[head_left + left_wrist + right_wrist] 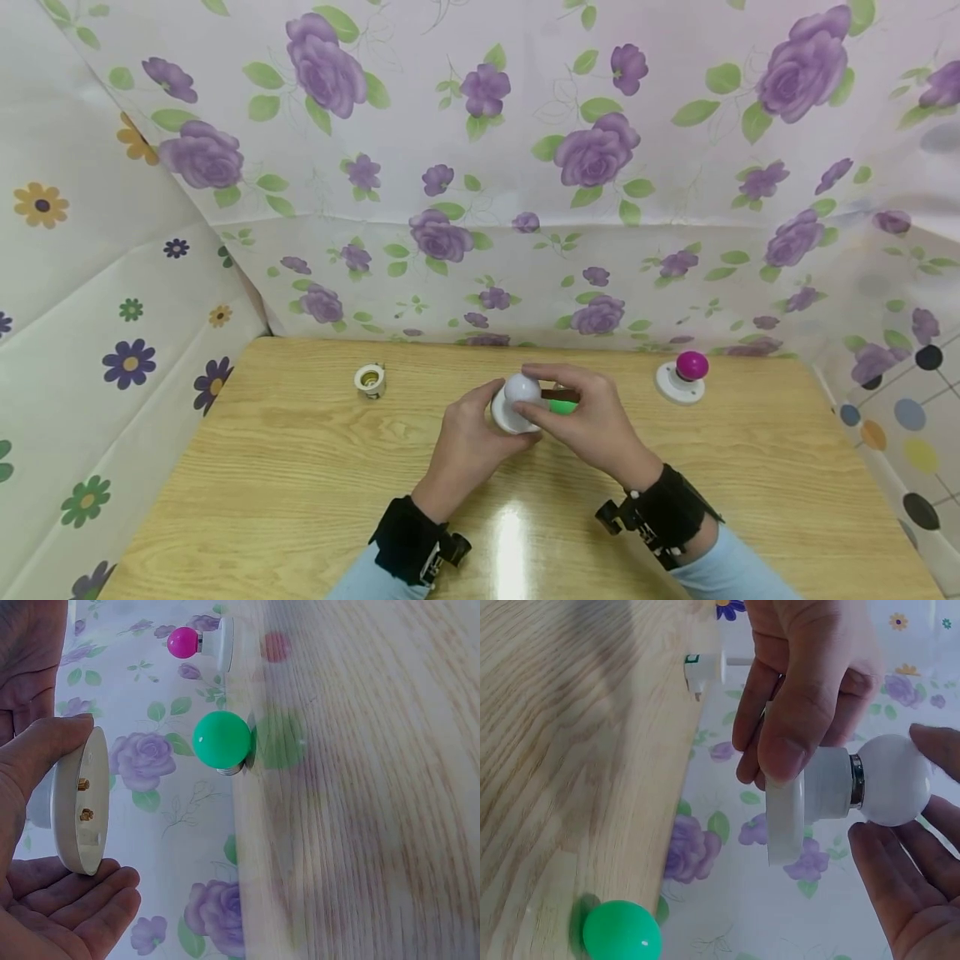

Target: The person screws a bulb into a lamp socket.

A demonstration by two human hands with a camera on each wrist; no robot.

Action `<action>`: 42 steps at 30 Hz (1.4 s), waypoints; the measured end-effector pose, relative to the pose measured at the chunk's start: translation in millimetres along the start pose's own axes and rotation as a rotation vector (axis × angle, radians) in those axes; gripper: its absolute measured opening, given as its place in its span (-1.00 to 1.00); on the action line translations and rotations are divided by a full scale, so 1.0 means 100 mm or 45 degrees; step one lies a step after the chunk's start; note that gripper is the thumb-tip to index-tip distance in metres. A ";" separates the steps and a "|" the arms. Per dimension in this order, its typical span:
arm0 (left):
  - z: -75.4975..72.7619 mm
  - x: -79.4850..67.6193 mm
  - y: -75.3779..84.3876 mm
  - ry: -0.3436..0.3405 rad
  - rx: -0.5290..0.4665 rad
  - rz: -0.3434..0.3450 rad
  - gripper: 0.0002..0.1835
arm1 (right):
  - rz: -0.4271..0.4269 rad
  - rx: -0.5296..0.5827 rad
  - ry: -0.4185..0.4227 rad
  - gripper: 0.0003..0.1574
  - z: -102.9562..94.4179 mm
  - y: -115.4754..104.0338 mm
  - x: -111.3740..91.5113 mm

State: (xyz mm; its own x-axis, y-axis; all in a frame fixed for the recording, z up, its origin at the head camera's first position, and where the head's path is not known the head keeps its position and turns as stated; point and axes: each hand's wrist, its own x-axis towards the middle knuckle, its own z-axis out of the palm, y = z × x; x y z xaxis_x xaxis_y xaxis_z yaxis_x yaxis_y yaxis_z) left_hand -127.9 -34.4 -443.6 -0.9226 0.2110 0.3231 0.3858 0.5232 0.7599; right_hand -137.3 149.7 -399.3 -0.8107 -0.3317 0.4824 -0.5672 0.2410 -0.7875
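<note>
Above the middle of the table, my left hand (468, 429) grips a round white lamp holder (784, 817) by the rim of its base. Two brass screws show on the underside of that holder in the left wrist view. My right hand (588, 421) has its thumb and fingers around a white light bulb (895, 780). The bulb sits at the holder's socket, with a narrow band of its metal cap visible between them. Behind the right hand lies a green bulb (222, 740) on the table, partly hidden in the head view.
A pink bulb (692, 365) stands in a white lamp holder (678, 390) at the table's back right. At the back left is a small white socket (370, 380). Flowered sheeting (480, 175) hangs behind the wooden table (300, 467).
</note>
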 end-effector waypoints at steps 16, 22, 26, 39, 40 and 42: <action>-0.01 0.02 0.02 0.016 0.009 0.036 -0.29 | -0.011 0.010 -0.210 -0.43 -0.09 -0.16 0.03; 0.00 0.02 0.02 0.018 0.004 0.035 -0.28 | 0.002 0.036 -0.255 -0.47 -0.12 -0.38 0.05; 0.00 0.01 0.02 0.015 0.013 0.030 -0.28 | 0.016 0.047 -0.258 -0.48 -0.12 -0.39 0.05; 0.00 0.00 0.03 0.017 0.020 0.021 -0.28 | 0.028 0.016 -0.135 -0.49 -0.08 -0.03 -0.02; 0.00 0.00 0.03 0.015 0.018 0.019 -0.28 | 0.026 0.014 -0.131 -0.49 -0.08 -0.03 -0.02; 0.00 0.00 0.03 0.009 0.013 0.021 -0.28 | 0.024 0.009 -0.123 -0.50 -0.08 -0.02 -0.02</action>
State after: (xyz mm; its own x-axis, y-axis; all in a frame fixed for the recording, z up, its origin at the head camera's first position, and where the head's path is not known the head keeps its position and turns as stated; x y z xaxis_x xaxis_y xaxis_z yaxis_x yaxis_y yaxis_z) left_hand -126.4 -32.7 -441.1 -0.9159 0.2136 0.3398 0.4009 0.5280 0.7487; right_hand -135.6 156.7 -395.6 -0.8035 -0.4135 0.4283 -0.5504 0.2418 -0.7992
